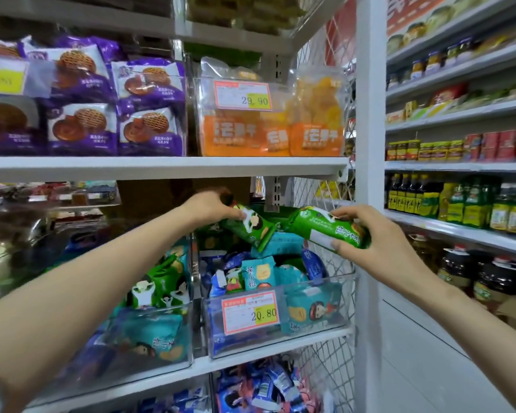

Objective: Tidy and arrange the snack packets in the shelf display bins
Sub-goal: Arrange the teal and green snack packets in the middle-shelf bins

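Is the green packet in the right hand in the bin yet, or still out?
Out. The right hand holds the green packet in the air, tilted, above the clear bin with the 20.80 tag.

White shelf (280, 342), middle tier: two clear display bins side by side, right bin (316, 323) with teal, blue and green snack packets (258, 274) and price label (251, 312); left bin (149, 338) with green and teal packets. Upper shelf (161, 165): purple biscuit packets (149, 126), orange packets (316, 135).
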{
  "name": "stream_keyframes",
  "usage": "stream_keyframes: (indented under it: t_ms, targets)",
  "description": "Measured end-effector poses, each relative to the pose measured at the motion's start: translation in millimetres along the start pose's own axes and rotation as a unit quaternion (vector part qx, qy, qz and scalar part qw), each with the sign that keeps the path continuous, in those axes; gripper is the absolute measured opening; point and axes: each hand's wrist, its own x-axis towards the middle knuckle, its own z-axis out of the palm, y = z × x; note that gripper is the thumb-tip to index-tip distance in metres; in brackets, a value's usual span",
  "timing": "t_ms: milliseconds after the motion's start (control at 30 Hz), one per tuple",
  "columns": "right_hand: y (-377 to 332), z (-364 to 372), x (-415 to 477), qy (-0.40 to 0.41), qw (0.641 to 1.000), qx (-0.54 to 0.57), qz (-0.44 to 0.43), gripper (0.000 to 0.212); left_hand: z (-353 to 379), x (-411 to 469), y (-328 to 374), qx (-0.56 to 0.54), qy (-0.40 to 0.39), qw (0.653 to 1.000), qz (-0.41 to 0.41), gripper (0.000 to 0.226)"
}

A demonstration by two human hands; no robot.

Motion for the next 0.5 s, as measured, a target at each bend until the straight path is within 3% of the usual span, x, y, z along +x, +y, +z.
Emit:
stream_keyframes:
  t_ms: [167,300,433,500]
  targets:
    - [-10.3,28.7,12.3,-0.031,0.999,0.039,-0.002,0.041,-0.7,4.9,-26.8,0.065,-0.017,0.997,-0.037,0.058]
    - [-19.3,47.9,28.0,-0.046,0.998,0.042,-0.012,0.041,17.6,10.8,-42.4,0.15,0.004,0.989,-0.009,0.04]
    - [-28.1,67.7,48.2,-0.071,0.997,0.035,-0.022,0.043,7.5,0.8,-41.2,-0.037,0.089,0.994,0.058,0.02]
    - [-33.5,78.1,59.0,-0.072,0.996,0.059,-0.017,0.042,-0.6,-9.7,-36.7,-0.148,0.027,0.982,0.111,0.023]
